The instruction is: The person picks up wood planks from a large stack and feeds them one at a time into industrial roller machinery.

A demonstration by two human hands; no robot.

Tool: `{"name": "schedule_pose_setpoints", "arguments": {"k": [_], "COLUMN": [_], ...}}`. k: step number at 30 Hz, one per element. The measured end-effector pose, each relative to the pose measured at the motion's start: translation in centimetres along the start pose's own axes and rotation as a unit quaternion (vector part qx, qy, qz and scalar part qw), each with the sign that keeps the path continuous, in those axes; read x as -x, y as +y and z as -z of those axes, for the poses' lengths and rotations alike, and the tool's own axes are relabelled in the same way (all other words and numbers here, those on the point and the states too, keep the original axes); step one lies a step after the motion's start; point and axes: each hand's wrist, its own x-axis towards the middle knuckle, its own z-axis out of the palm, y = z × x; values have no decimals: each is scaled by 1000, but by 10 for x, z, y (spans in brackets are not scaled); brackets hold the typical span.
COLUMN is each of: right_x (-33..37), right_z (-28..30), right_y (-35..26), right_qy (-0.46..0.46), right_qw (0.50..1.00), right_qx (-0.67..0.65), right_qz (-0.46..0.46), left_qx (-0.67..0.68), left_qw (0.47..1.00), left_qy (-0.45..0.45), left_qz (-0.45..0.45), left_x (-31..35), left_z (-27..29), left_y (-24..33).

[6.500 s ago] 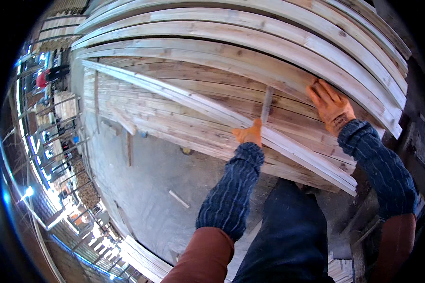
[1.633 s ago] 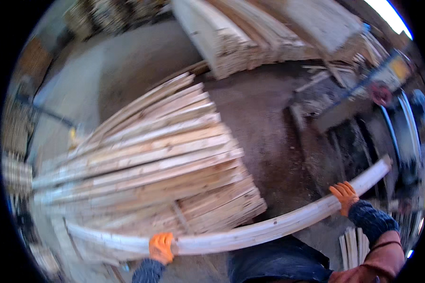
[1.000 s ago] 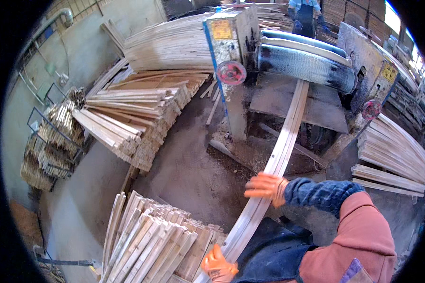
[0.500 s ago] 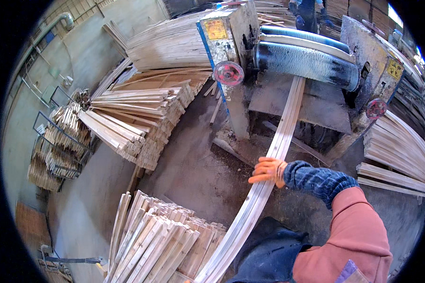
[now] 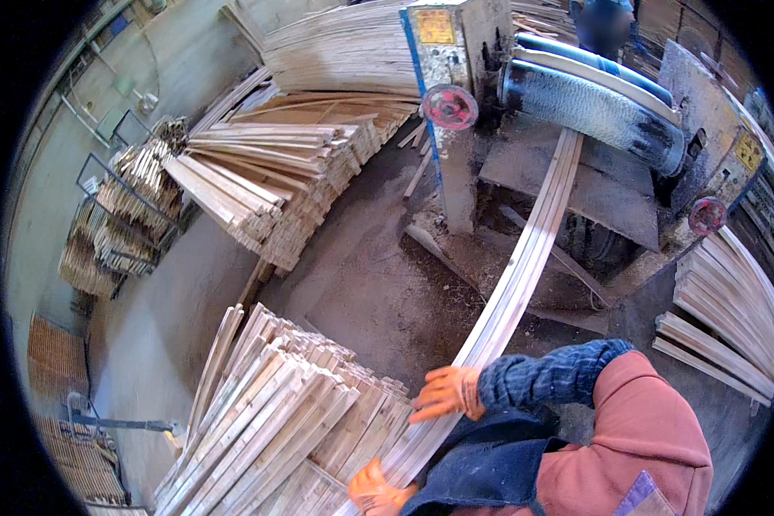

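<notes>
Several long, narrow wooden strips lie side by side, running from the roller machine down toward me. My right hand, in an orange glove, rests across the top of these strips with its fingers stretched out. Lower down, my left hand, also gloved in orange, grips the strips near their close end; part of it is cut off by the lower edge. Just left of my hands a stack of wooden strips stands, their ends facing away from me.
A big pile of strips lies beyond, left of the machine. Bundles in a metal rack stand by the left wall. More strips lie at the right. Red handwheels stick out from the machine's posts. A person is behind the rollers.
My right hand has slid along the strips toward me, and the strips have come nearer. My left hand has come into view on them. The view has shifted slightly.
</notes>
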Motion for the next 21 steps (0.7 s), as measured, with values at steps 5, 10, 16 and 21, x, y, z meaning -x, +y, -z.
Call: {"name": "schedule_pose_setpoints", "arguments": {"k": [5, 10, 16, 21], "right_x": [-37, 1, 40, 25], "right_z": [-2, 55, 80, 77], "right_y": [-25, 21, 57, 38], "right_qy": [-121, -140, -102, -71], "right_qw": [992, 989, 975, 977], "right_qx": [-34, 30, 125, 86], "right_qz": [18, -33, -155, -182], "left_qx": [160, 10, 34, 109], "left_qw": [957, 994, 987, 983], "left_qy": [219, 109, 157, 144], "left_qz": [-104, 21, -11, -13], "left_x": [6, 65, 65, 35], "left_z": [21, -42, -25, -15], "left_y": [31, -97, -133, -74]}}
